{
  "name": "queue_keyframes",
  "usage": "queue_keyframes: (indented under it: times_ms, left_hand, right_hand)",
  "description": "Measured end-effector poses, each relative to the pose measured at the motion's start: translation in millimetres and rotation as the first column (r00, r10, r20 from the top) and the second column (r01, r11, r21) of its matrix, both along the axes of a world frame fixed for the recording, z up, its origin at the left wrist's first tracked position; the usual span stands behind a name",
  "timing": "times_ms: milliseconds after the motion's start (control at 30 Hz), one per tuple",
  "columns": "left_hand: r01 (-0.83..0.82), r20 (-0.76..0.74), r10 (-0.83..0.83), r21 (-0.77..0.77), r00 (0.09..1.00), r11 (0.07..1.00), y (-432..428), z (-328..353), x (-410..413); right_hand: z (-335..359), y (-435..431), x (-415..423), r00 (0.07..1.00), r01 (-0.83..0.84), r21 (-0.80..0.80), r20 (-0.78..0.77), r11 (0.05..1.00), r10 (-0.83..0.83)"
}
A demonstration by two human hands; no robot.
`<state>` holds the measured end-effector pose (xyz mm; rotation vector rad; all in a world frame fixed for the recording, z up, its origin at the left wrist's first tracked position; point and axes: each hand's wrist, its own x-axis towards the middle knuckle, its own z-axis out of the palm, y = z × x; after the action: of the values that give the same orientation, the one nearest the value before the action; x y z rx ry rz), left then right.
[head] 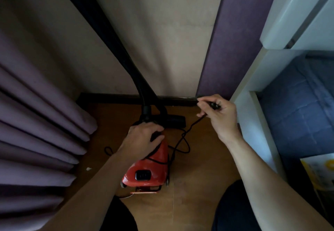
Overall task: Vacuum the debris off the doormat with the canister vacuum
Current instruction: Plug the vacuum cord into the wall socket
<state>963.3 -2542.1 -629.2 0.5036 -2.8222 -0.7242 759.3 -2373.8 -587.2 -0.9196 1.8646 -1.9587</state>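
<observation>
A red canister vacuum (150, 169) stands on the brown wooden floor, close in front of me. My left hand (142, 138) grips the black handle at its front end. A black hose (142, 93) rises from the canister, and a black wand leans up against the wall to the upper left. The black floor nozzle (173, 121) lies by the skirting. My right hand (219, 111) pinches the black plug (214, 106) of the power cord (182, 140), which loops down to the canister. No doormat is in view.
Purple curtains (36, 122) hang at the left. A beige wall (171, 40) with a dark skirting closes the back. White shelving (253, 122) and a blue quilted item (298, 113) stand at the right. A small white scrap (88, 168) lies on the floor.
</observation>
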Motion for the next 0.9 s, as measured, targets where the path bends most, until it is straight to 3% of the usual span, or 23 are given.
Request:
queue_keyframes:
  times_ms: [67,167,267,333,467,600,700,800,900]
  left_hand:
    - [-0.008,-0.133,0.028,0.147,0.991,0.989,11.0,15.1,-28.1]
    - [0.076,-0.171,-0.023,0.310,0.985,0.948,27.9,40.8,-67.8]
    - [0.061,-0.223,0.034,0.405,0.974,0.912,37.3,43.5,-88.5]
    - [0.055,-0.253,0.076,0.474,0.964,0.879,42.0,41.7,-93.8]
    - [0.077,-0.269,0.143,0.666,0.953,0.742,48.4,46.1,-100.9]
    - [0.106,-0.278,0.191,0.782,0.942,0.614,49.6,64.5,-112.9]
    - [0.152,-0.282,0.072,0.695,0.957,0.703,44.2,81.6,-125.6]
    - [0.196,-0.208,-0.086,0.592,0.974,0.782,28.0,107.9,-146.5]
    - [0.168,-0.154,-0.115,0.394,0.981,0.904,11.9,148.3,-170.1]
  right_hand:
    - [5.7,-9.0,6.7,0.998,-0.048,-0.038,0.026,0.998,0.049]
    - [15.1,-19.3,15.0,0.989,-0.034,0.031,-0.140,0.999,0.038]
    - [24.1,-24.9,21.1,0.973,-0.006,0.029,-0.230,1.000,0.012]
    - [28.5,-23.9,22.0,0.986,0.033,0.016,-0.166,0.999,-0.030]
    - [30.7,-14.1,18.7,0.990,0.037,-0.008,0.137,0.999,-0.036]
    - [39.2,-7.7,14.3,0.979,-0.034,-0.035,0.198,0.999,0.040]
    - [59.4,-7.0,-0.9,0.996,-0.032,-0.023,0.086,0.999,0.034]
    - [82.8,-2.9,-31.0,0.990,0.112,-0.032,-0.079,0.993,-0.114]
    - [113.5,7.4,-61.9,0.982,0.181,-0.092,-0.044,0.979,-0.186]
